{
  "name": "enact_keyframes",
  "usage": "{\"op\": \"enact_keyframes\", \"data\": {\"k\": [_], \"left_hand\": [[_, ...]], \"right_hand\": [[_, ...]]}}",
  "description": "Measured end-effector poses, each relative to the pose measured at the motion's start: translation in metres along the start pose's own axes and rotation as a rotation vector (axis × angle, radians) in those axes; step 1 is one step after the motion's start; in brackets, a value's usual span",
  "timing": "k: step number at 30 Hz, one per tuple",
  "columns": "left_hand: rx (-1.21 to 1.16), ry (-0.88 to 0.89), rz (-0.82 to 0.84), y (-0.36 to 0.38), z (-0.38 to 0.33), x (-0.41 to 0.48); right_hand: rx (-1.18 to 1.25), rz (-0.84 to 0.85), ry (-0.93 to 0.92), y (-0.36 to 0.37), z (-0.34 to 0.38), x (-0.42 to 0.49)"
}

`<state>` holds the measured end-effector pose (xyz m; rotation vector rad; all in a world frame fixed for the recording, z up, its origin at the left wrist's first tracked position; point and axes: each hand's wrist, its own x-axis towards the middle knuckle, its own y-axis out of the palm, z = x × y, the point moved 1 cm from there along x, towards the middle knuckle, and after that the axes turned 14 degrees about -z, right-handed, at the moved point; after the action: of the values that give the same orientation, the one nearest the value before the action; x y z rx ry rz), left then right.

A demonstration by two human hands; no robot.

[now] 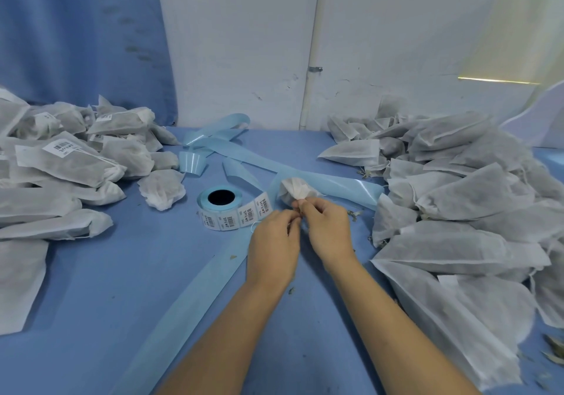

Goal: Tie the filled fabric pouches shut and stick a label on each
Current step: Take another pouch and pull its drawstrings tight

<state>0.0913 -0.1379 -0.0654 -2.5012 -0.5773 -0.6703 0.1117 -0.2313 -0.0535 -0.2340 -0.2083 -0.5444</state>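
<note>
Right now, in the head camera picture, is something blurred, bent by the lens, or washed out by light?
Head view: the wall pipe bows, so the wide lens bends lines. Head view, upper right: a bright streak and pale haze wash out that corner. Head view, centre: soft even light, faint shadows; the pouch pinched by left hand and right hand is fairly sharp, label roll print unreadable.

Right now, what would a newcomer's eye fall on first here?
At centre, the left hand and right hand pinch at the gathered neck of a white pouch. Grey pouch heaps flank them: the left heap, with some pouches labelled, and the larger right heap. A label roll lies just left of the hands.
</note>
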Motion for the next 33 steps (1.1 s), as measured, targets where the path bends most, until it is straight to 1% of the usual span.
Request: {"op": "enact_keyframes", "data": {"k": [3, 7, 9, 13, 15, 17, 19, 22, 24, 27, 29, 31, 33], "left_hand": [[0.004, -0.046, 0.011, 0.0, 0.0, 0.001], [-0.02, -0.095, 0.026, 0.0, -0.002, 0.001], [-0.027, -0.108, 0.032, -0.001, -0.001, 0.003], [-0.008, -0.141, 0.011, -0.007, 0.007, 0.007], [0.053, -0.1, 0.007, -0.009, 0.01, 0.009], [0.118, -0.043, 0.007, -0.009, 0.011, 0.01], [0.163, -0.012, -0.011, -0.009, 0.009, 0.01], [0.245, 0.032, -0.065, -0.012, 0.005, 0.009], [0.262, 0.102, -0.107, -0.013, 0.0, 0.008], [0.273, 0.254, -0.129, -0.015, -0.009, 0.006], [0.29, 0.327, -0.153, -0.015, -0.011, 0.006], [0.26, 0.368, -0.158, -0.013, -0.009, 0.008], [0.172, 0.301, -0.131, -0.012, -0.005, 0.009]], "right_hand": [[0.248, 0.0, 0.237, 0.002, 0.002, 0.001], [0.459, 0.037, 0.444, 0.002, 0.007, -0.002], [0.483, 0.073, 0.481, 0.002, 0.008, -0.001], [0.477, 0.129, 0.48, -0.005, 0.009, 0.005], [0.409, 0.101, 0.41, -0.008, 0.007, 0.006], [0.299, 0.054, 0.295, -0.011, 0.005, 0.007], [0.133, 0.02, 0.147, -0.013, 0.005, 0.008], [-0.122, 0.031, -0.084, -0.013, 0.007, 0.006], [-0.284, 0.022, -0.228, -0.011, 0.01, 0.001], [-0.556, -0.03, -0.475, -0.007, 0.015, -0.006], [-0.632, -0.049, -0.557, -0.007, 0.018, -0.007], [-0.677, -0.033, -0.606, -0.008, 0.018, -0.008], [-0.687, -0.001, -0.639, -0.008, 0.016, -0.01]]}}
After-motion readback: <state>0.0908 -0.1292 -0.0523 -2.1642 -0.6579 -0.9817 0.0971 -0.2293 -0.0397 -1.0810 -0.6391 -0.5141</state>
